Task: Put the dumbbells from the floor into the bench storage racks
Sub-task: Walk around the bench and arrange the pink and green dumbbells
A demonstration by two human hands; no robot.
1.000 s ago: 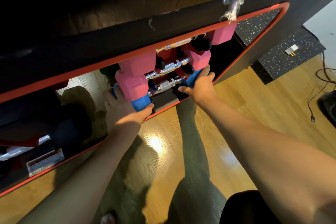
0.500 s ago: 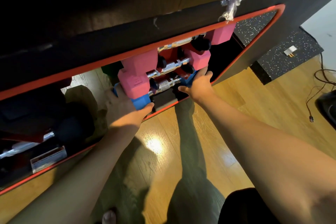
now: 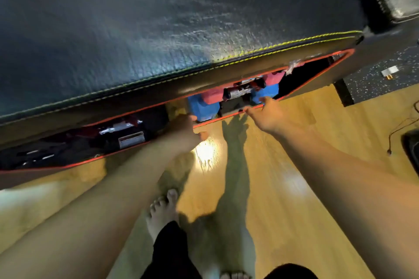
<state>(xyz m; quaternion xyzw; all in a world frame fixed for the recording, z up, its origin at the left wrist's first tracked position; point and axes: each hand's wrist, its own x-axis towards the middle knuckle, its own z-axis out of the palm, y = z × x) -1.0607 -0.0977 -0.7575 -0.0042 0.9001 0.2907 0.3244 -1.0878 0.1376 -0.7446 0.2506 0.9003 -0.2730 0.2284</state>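
Fingers are the first thing at risk: your left hand (image 3: 183, 128) sits at the red-trimmed lower edge of the black padded bench's side storage opening (image 3: 301, 88), touching the near end of the blue hexagonal rubber-ended dumbbell (image 3: 201, 108), and your right hand (image 3: 264, 112) reaches with loosely spread fingers to the other blue end beside the rack lip; neither hand appears curled round anything, though motion blur makes the left one hard to read. If the stack settles, a fingertip between a blue head and the red rim could be pinched. The blue dumbbell lies in the rack at the front, with the pink hexagonal dumbbells (image 3: 214, 94) resting above and behind it, their chrome handles (image 3: 240, 92) showing between the heads; that pile looks loose, so I judge a nudge could roll one out over the lip. Your bare foot (image 3: 162, 213) stands on the glossy wooden floor (image 3: 283, 199) directly below the opening, right where a falling weight would land. A trailing dark cable (image 3: 394, 136) lies at the right, well apart but a trip hazard. No brand, label or writing can be read anywhere; blur hides any markings on the heads
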